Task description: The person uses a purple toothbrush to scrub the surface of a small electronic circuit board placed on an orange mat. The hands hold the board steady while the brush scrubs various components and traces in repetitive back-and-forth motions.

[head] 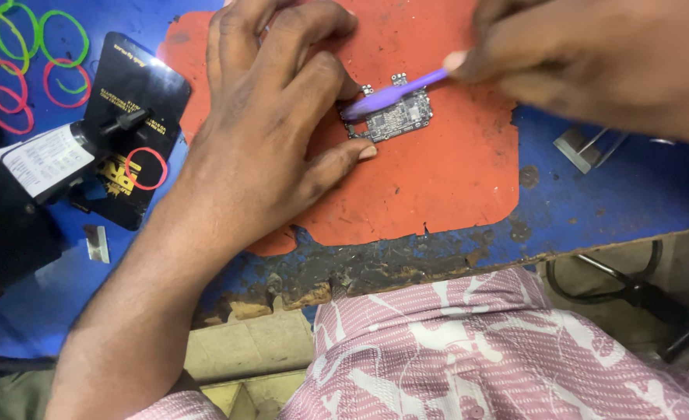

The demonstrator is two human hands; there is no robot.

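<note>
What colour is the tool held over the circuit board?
Purple tool, seen in the head view, held by the right hand.

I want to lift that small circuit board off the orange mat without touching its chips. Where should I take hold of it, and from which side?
Pinch the circuit board by its bare short edges, coming from above. It lies flat on the orange mat, so only the rim is free. The left hand pins its left end, and the purple tool in the right hand crosses its top, so the lower right corner is probably clearest.

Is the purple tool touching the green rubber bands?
No, the purple tool lies across the small circuit board on the orange mat, far from the green rubber bands at the top left.
</note>
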